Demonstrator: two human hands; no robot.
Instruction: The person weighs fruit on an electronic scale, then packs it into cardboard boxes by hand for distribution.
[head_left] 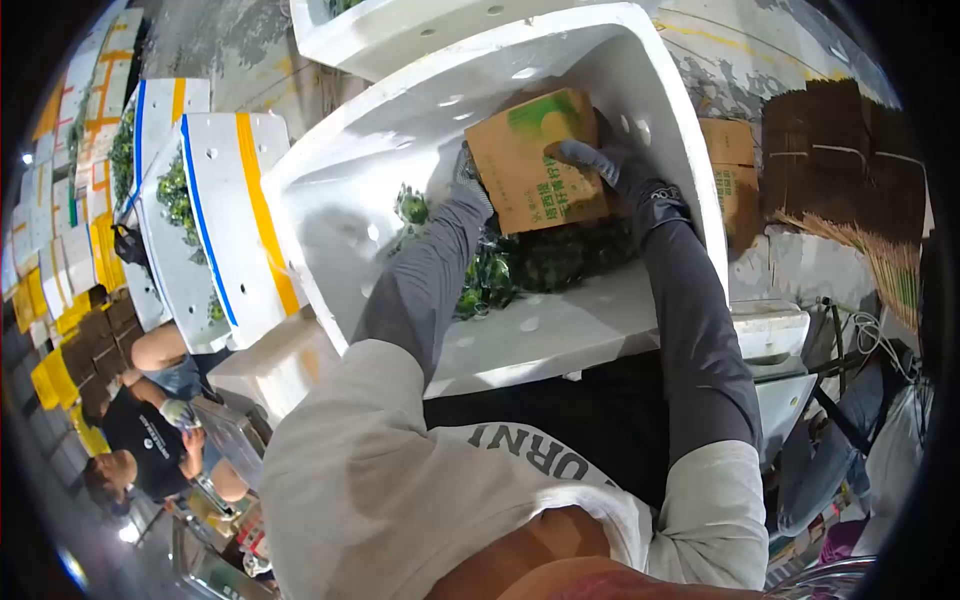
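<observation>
A small brown cardboard box (535, 180) with green printing and Chinese characters is tilted inside a large white foam box (345, 190). My left hand (470, 180), in a grey glove, grips its left edge, fingers partly hidden behind it. On the right side, my right hand (610, 165), also gloved, clasps the cardboard box with the thumb across its front face and the other fingers out of sight. Green produce in shiny clear wrapping (490, 275) lies on the foam box floor, beneath and in front of the cardboard box. One wrapped green piece (411, 205) sits near my left wrist.
Another foam box (390, 40) stands beyond mine. To the left are foam boxes with yellow tape (258, 200) and greens inside. Flattened brown cardboard (845, 150) is stacked at right. A person in a black shirt (150, 440) sits at lower left.
</observation>
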